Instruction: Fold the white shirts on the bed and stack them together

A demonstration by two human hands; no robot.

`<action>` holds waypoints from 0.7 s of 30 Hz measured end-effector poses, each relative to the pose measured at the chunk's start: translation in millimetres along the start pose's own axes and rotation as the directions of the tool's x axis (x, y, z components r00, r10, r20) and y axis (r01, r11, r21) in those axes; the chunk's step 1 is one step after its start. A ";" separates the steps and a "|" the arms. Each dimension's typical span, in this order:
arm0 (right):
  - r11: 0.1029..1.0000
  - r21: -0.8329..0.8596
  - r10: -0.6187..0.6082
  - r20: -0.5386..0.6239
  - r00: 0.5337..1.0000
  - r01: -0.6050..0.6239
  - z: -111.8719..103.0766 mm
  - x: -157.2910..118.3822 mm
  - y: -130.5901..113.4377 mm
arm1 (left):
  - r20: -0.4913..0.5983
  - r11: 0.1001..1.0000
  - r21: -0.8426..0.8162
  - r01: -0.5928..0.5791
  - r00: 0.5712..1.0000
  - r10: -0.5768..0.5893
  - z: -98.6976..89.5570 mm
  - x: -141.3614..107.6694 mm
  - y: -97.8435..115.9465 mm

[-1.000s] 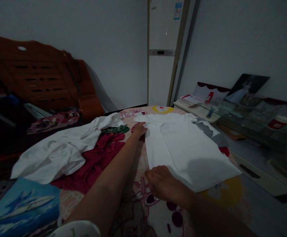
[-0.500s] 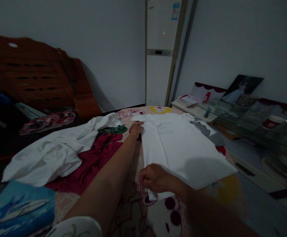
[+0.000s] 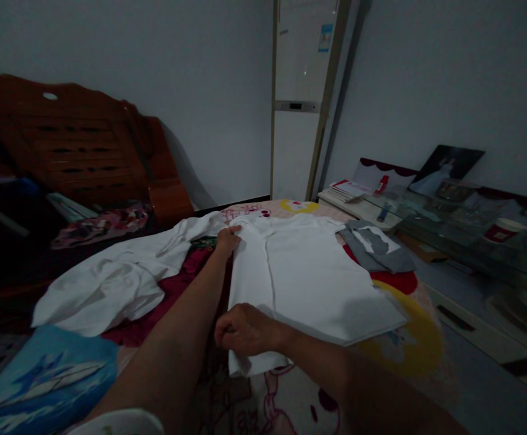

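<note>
A white shirt (image 3: 313, 272) lies spread on the patterned tablecloth (image 3: 300, 402), with a strip along its left side folded over. My left hand (image 3: 228, 239) reaches to the far left corner of the shirt, its fingers closed on the cloth there. Nearer to me, my right hand (image 3: 246, 329) is closed in a pinch at the shirt's lower left edge; the fingertips are partly hidden. Left of my left arm lie a crumpled white garment (image 3: 109, 281) and a dark red cloth (image 3: 173, 296).
A blue printed cloth (image 3: 46, 380) is at the near left. Folded grey clothing (image 3: 381, 257) lies on a red cloth (image 3: 397, 282) to the right. Beyond stand a wooden bench (image 3: 82, 145), a tall white air conditioner (image 3: 295, 151) and a glass-topped cabinet (image 3: 454, 223) holding a paper cup (image 3: 501, 229).
Both hands and the white shirt have shifted left across the table, uncovering more of the grey clothing and the red cloth. The camera view has also moved a little.
</note>
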State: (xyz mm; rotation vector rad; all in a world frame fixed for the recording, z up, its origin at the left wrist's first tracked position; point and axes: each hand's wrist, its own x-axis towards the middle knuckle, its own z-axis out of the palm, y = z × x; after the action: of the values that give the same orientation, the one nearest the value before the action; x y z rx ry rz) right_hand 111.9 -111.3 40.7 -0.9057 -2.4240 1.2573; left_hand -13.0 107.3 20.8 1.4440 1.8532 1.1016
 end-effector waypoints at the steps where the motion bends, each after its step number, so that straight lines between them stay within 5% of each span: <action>1: 1.000 -0.016 0.000 0.002 1.000 0.000 3.5 2.7 1.6 | 0.018 0.999 0.044 -0.012 1.000 0.011 -2.1 -3.2 -1.3; 8: 0.941 0.289 0.157 0.092 0.983 -0.178 -8.2 -23.1 13.6 | 0.093 0.799 0.502 -0.331 0.939 0.331 0.4 -25.1 5.4; 11: 0.928 0.308 0.263 -0.147 0.954 -0.209 -40.6 -56.1 30.7 | 0.142 0.711 0.549 -0.439 0.887 0.439 5.5 -30.2 18.6; 13: 0.923 0.288 0.350 -0.361 0.865 -0.253 -68.9 -83.3 47.8 | 0.215 0.674 0.517 -0.528 0.842 0.495 11.3 -40.8 32.9; 15: 0.889 0.289 0.457 -0.530 0.714 -0.354 -98.6 -114.0 65.9 | 0.329 0.641 0.446 -0.625 0.780 0.532 18.8 -62.3 50.8; 17: 0.850 0.226 0.486 -0.684 0.544 -0.475 -125.3 -146.0 82.1 | 0.520 0.580 0.315 -0.752 0.647 0.557 27.1 -95.1 69.4; 21: 0.607 -0.023 0.363 -0.881 0.303 -0.794 -153.8 -196.4 107.6 | 0.757 0.428 -0.052 -0.902 0.244 0.606 44.4 -175.9 95.6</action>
State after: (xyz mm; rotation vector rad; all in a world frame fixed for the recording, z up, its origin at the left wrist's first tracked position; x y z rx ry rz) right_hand 382.4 -91.3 54.5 -2.1345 -1.5546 0.1206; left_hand 121.6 -40.3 67.4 2.7427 0.7005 0.3162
